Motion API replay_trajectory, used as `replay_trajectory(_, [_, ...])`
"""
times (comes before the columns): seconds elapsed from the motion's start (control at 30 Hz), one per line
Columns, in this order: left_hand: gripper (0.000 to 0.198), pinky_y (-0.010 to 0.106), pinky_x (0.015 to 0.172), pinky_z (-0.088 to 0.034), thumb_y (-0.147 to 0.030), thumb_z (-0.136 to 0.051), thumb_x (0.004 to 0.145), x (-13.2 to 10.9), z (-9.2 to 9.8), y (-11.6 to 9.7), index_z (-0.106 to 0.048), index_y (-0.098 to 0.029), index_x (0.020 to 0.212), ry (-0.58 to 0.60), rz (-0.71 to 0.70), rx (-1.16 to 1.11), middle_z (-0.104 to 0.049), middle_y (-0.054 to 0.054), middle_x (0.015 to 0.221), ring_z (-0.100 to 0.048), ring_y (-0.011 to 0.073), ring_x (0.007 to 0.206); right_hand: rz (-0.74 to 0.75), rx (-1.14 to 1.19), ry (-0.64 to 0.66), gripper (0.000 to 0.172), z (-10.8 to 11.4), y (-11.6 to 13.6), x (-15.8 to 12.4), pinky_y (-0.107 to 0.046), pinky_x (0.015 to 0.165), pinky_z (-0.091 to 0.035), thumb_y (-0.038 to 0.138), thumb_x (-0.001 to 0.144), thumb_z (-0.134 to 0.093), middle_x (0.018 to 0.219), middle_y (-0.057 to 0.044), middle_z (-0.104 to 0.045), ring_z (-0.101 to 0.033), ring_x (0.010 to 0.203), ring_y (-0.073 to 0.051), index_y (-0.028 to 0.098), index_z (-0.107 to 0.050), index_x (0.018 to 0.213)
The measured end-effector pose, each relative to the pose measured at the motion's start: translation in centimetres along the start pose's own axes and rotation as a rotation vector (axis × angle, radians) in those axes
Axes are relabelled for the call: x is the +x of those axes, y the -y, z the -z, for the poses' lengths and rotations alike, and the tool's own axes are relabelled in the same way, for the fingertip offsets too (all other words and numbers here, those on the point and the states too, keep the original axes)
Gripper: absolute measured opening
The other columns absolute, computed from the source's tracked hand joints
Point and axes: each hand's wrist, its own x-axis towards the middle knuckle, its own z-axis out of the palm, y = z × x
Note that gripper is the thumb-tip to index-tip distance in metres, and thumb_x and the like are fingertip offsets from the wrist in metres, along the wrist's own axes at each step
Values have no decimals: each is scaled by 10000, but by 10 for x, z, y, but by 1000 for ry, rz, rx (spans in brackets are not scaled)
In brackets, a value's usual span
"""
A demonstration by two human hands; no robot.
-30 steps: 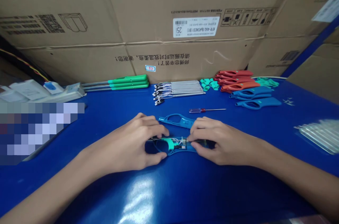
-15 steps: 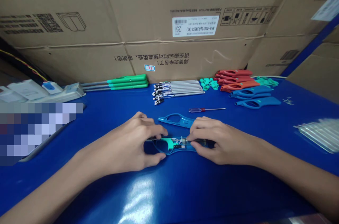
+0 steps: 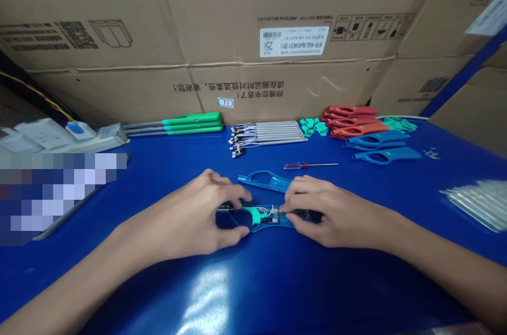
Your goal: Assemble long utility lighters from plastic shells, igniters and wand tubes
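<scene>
A blue lighter half-shell lies on the blue table between my hands, with a teal trigger piece and small wired parts set inside it. My left hand curls round its left end, thumb below and fingers above. My right hand pinches the shell's right part with closed fingertips. Just behind them lies a second blue half-shell, untouched.
Along the back stand cardboard boxes. In front of them lie green-handled lighters, metal tubes with wires, teal caps, red shells and blue shells. A small screwdriver lies mid-table. Clear tubes lie right.
</scene>
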Motion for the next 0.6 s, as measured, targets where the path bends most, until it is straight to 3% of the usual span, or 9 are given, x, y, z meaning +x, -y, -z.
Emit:
replay_trajectory(0.4, [313,382,861,-485,-425,-673,825,1,1,5,-688,-270,1096,-51,-40,22,-712,27,977,-611,240,950,-20,-5,10,176,0,1,-1,-333,836,-478,94,877,-536,853,-66,-674,-611,814,-166,144,-704,898])
replay_trajectory(0.6, [371,414,939,-444,-453,-722,758,1,7,10,-673,-277,1081,9,-47,56,-697,15,1037,-619,253,979,-15,-21,14,166,4,4,-1,-333,869,-468,126,876,-562,870,-65,-685,-624,825,-166,138,-723,917])
